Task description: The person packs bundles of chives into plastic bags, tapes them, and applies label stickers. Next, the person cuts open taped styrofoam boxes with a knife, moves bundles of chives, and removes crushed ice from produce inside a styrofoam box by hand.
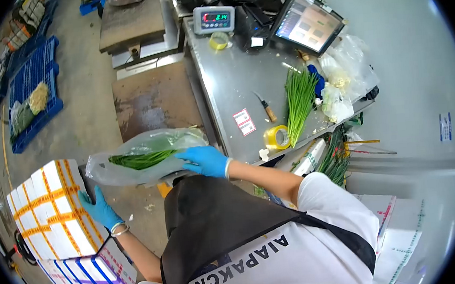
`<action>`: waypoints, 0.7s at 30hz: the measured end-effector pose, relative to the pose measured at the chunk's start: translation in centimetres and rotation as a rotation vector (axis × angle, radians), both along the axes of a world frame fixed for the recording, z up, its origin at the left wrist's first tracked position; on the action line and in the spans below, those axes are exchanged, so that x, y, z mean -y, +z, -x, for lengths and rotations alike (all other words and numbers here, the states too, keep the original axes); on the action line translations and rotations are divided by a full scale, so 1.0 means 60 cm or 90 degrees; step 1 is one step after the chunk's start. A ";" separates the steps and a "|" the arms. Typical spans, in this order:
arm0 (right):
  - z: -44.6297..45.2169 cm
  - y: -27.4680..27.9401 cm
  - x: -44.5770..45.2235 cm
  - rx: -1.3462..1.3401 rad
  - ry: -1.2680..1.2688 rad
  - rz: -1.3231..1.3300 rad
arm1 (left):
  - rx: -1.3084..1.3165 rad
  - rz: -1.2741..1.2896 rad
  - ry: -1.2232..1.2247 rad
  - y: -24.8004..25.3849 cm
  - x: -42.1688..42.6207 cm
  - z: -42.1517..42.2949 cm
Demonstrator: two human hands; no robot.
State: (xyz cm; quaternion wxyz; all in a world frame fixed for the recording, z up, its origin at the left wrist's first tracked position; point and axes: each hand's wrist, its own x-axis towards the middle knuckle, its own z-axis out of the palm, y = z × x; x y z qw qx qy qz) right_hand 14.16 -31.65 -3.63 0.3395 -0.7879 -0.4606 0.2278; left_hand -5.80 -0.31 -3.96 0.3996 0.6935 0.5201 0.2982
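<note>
A clear plastic bag (101,170) with long green stalks (143,159) inside lies across the near edge of a brown platform. My right hand (206,161), in a blue glove, rests on the bag's right part with its fingers stretched out over the plastic. Off to the left, my left hand (100,208), also gloved in blue, has its fingers apart and holds nothing. It is beside a white foam box (45,204) bound with orange tape; I cannot tell whether they touch.
The steel table (223,83) holds a knife (266,107), green stalks (300,101), tape rolls (276,137), labels (244,122), a scale display (214,19) and a screen (309,24). The brown platform (155,102) stands beside it. A blue pallet (34,96) is far left.
</note>
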 end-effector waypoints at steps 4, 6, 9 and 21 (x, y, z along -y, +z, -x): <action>0.012 0.002 0.064 -0.034 -0.154 0.013 | -0.013 -0.099 -0.012 0.030 0.011 -0.027; 0.022 -0.003 0.074 -0.082 -0.253 0.023 | -0.066 -0.131 -0.006 0.053 0.019 -0.045; 0.024 -0.010 0.048 0.034 -0.330 -0.038 | -0.063 -0.233 -0.044 0.061 0.036 -0.086; -0.114 -0.104 0.247 0.088 -0.736 -0.047 | -0.175 -0.531 -0.110 0.048 0.070 -0.090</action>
